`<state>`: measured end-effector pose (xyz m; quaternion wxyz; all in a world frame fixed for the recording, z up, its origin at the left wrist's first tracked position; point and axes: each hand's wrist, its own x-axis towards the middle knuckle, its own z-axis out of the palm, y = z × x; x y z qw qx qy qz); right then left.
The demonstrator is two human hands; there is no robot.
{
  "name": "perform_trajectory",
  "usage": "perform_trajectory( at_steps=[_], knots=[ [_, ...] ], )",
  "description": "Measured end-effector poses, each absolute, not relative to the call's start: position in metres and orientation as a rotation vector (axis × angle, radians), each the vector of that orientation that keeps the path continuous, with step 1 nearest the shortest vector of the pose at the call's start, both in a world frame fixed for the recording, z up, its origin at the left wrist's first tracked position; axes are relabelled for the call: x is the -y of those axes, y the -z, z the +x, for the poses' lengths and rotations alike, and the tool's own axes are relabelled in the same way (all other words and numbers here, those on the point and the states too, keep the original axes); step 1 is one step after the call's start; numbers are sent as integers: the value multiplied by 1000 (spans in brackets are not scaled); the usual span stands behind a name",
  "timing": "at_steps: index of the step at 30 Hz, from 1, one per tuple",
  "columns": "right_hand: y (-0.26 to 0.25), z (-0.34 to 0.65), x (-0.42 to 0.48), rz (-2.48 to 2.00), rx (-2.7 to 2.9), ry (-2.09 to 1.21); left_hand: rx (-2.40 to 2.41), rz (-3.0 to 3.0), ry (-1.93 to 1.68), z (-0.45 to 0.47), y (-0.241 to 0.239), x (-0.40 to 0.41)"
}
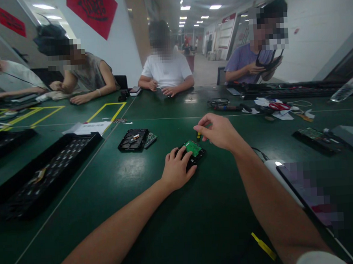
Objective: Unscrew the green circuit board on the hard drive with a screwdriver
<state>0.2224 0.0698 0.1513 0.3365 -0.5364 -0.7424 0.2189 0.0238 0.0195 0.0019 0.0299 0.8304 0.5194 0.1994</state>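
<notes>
Green circuit board (191, 146) steadied by the splayed left hand (176, 169), the right hand (218, 130) pinches a screwdriver (198, 136) for apparent screw-turning, calling next for steady twisting.

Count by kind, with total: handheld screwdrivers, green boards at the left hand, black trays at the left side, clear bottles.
Screwdriver in right hand: 1
Green board at left hand: 1
Black trays, left: 2
Clear bottle: 1
Total: 5
</notes>
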Motion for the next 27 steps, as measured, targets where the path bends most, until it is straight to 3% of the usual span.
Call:
perform_trajectory(
  at_steps=[11,19,27],
  knots=[
    [-155,224,-68,-1397,2001,-501,-1600,2557,-623,24,0,-20],
    [-149,222,-71,-1317,2019,-644,-1602,2568,-617,24,0,-20],
    [-154,226,-70,-1343,2080,-493,-1595,2564,-623,24,-1,-20]
  ],
)
